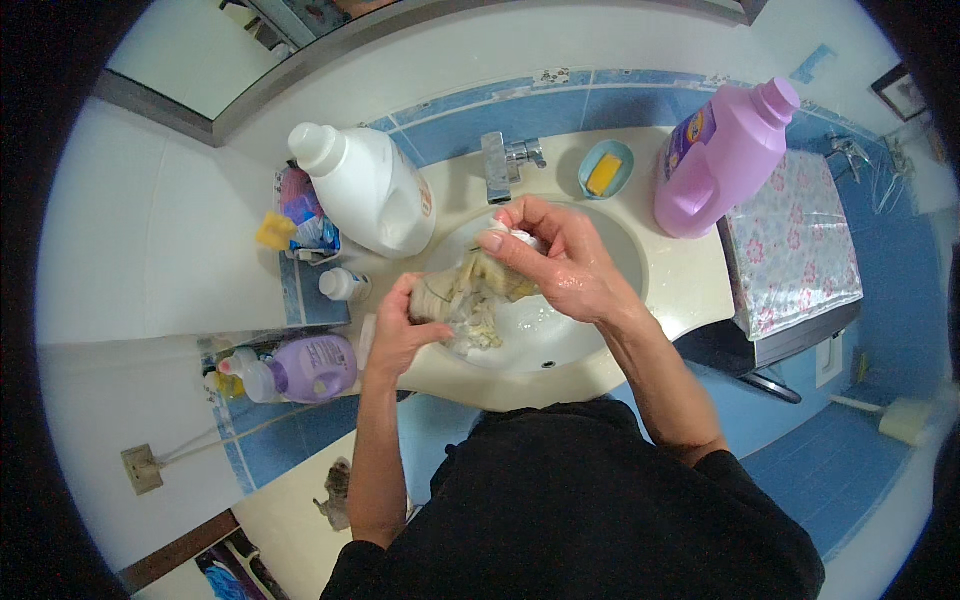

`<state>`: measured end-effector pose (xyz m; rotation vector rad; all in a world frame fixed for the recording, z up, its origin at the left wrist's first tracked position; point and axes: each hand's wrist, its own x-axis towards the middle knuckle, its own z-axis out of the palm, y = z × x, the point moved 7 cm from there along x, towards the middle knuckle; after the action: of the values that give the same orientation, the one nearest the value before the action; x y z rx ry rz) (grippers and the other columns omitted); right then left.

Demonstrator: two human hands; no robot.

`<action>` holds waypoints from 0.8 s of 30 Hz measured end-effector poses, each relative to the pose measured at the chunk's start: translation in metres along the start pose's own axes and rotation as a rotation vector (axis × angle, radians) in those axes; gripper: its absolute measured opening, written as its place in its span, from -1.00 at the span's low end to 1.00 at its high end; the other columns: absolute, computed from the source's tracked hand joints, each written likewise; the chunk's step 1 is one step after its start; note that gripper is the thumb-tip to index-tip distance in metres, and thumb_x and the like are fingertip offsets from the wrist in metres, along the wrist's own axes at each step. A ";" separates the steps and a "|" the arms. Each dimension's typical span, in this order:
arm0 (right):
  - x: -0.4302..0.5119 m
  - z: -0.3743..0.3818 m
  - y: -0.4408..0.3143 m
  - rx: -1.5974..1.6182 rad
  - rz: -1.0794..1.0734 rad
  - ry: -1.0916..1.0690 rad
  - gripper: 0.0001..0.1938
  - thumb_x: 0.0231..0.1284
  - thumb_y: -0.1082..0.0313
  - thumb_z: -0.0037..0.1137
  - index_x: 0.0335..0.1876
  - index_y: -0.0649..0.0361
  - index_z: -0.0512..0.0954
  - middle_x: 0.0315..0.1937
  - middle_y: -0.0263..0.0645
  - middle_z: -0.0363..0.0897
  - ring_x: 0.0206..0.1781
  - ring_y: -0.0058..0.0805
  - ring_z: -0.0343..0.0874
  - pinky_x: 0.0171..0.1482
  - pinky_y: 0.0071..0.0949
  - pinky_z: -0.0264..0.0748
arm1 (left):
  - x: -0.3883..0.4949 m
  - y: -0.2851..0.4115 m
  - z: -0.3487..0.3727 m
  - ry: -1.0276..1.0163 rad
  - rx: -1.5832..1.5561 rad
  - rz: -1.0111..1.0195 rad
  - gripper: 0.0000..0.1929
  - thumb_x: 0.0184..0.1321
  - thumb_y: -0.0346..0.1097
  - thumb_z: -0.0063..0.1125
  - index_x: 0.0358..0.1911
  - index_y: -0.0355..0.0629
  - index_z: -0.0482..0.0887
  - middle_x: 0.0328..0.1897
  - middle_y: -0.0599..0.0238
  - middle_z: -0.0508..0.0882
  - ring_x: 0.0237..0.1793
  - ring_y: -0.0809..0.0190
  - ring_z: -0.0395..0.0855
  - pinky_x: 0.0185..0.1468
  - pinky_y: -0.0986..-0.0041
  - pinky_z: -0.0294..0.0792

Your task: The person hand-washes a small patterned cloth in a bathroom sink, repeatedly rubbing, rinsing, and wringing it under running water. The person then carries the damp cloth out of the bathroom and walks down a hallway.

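A wet, yellowish-white cloth (pixel 491 274) is stretched between my two hands over the white washbasin (pixel 577 337). My left hand (pixel 405 326) grips its bunched left end near the basin's left rim. My right hand (pixel 570 262) pinches the upper right part between thumb and fingers, just below the chrome faucet (pixel 496 169). A crumpled end of the cloth hangs down into the bowl. Drops of water show on the right hand and in the basin. What kind of cloth it is, I cannot tell.
A large white jug (pixel 375 191), a small white bottle (pixel 345 285) and a purple bottle (pixel 315 369) stand on the left. Behind the basin lies yellow soap (pixel 604 175) in a blue dish (pixel 627 161). A pink jug (pixel 720 161) stands right, beside a flower-patterned cover (pixel 795 240).
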<state>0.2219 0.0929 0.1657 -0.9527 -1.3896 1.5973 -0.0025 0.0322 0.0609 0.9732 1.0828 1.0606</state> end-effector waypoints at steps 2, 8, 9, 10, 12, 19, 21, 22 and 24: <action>-0.001 0.017 -0.033 -0.051 -0.028 -0.023 -0.80 0.37 0.21 0.34 -0.19 0.15 0.59 -0.36 -0.52 0.52 -0.36 -0.83 0.35 -0.34 -0.72 0.27 | 0.008 -0.010 0.019 -0.017 -0.026 0.051 -0.21 -0.21 -0.46 0.68 0.20 -0.23 0.51 0.11 0.29 0.67 0.09 0.26 0.65 0.20 0.34 0.51; -0.002 0.051 -0.111 -0.228 -0.192 -0.039 -0.75 0.36 0.16 0.34 -0.19 0.21 0.64 -0.41 -0.45 0.59 -0.42 -0.80 0.42 -0.40 -0.70 0.33 | 0.029 -0.003 0.058 0.128 0.312 0.239 -0.10 -0.19 -0.19 0.74 0.29 -0.22 0.46 0.24 0.23 0.63 0.23 0.14 0.61 0.26 0.27 0.49; -0.001 0.055 -0.122 -0.224 -0.237 -0.015 -0.73 0.33 0.18 0.33 -0.20 0.26 0.63 -0.49 -0.44 0.56 -0.47 -0.80 0.41 -0.45 -0.68 0.30 | 0.034 -0.002 0.061 0.073 0.129 0.249 -0.08 -0.18 -0.13 0.74 0.30 -0.22 0.45 0.26 0.22 0.62 0.24 0.10 0.61 0.26 0.25 0.49; 0.001 0.058 -0.133 -0.222 -0.284 0.009 -0.72 0.30 0.19 0.32 -0.21 0.32 0.62 -0.56 -0.43 0.53 -0.52 -0.80 0.39 -0.50 -0.66 0.27 | 0.038 0.001 0.060 0.078 0.234 0.281 -0.11 -0.13 -0.13 0.71 0.31 -0.22 0.45 0.28 0.22 0.62 0.25 0.09 0.61 0.26 0.25 0.49; 0.001 0.060 -0.153 -0.231 -0.338 0.039 -0.69 0.28 0.17 0.33 -0.18 0.33 0.63 -0.53 -0.39 0.57 -0.45 -0.76 0.48 -0.43 -0.65 0.36 | 0.044 0.001 0.049 0.080 0.193 0.292 -0.17 -0.05 -0.15 0.66 0.31 -0.21 0.45 0.30 0.22 0.60 0.26 0.09 0.61 0.27 0.25 0.50; -0.005 0.054 -0.202 -0.136 -0.450 0.074 -0.70 0.36 0.18 0.27 -0.07 0.31 0.64 -0.26 -0.24 0.69 -0.20 -0.59 0.64 -0.12 -0.55 0.56 | 0.038 -0.022 0.017 0.119 -0.675 0.247 -0.32 0.11 -0.18 0.53 0.28 -0.21 0.49 0.27 0.32 0.63 0.21 0.15 0.65 0.29 0.30 0.50; -0.003 0.050 -0.208 -0.086 -0.470 0.064 -0.70 0.38 0.19 0.25 -0.04 0.32 0.63 -0.21 -0.22 0.68 -0.14 -0.55 0.64 -0.06 -0.51 0.56 | 0.036 -0.034 0.023 0.142 -0.347 0.172 -0.33 0.12 -0.19 0.53 0.28 -0.23 0.50 0.22 0.35 0.66 0.17 0.16 0.67 0.28 0.33 0.49; -0.001 0.047 -0.211 -0.058 -0.479 0.054 -0.69 0.39 0.19 0.24 -0.03 0.33 0.63 -0.18 -0.21 0.68 -0.11 -0.53 0.63 -0.03 -0.49 0.55 | 0.036 -0.030 0.032 0.067 -0.081 0.299 -0.36 0.14 -0.22 0.51 0.27 -0.25 0.51 0.20 0.34 0.67 0.16 0.18 0.66 0.27 0.34 0.49; 0.002 0.038 -0.217 -0.001 -0.503 0.021 -0.69 0.40 0.20 0.21 0.00 0.34 0.62 -0.13 -0.19 0.67 -0.06 -0.49 0.63 0.03 -0.45 0.55 | 0.042 -0.039 0.048 -0.002 0.447 0.405 -0.39 0.19 -0.25 0.46 0.28 -0.26 0.51 0.20 0.31 0.66 0.17 0.22 0.62 0.26 0.35 0.46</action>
<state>0.2064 0.0968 0.3856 -0.5557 -1.4715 1.2022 0.0571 0.0600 0.0246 1.6019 1.1752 1.1605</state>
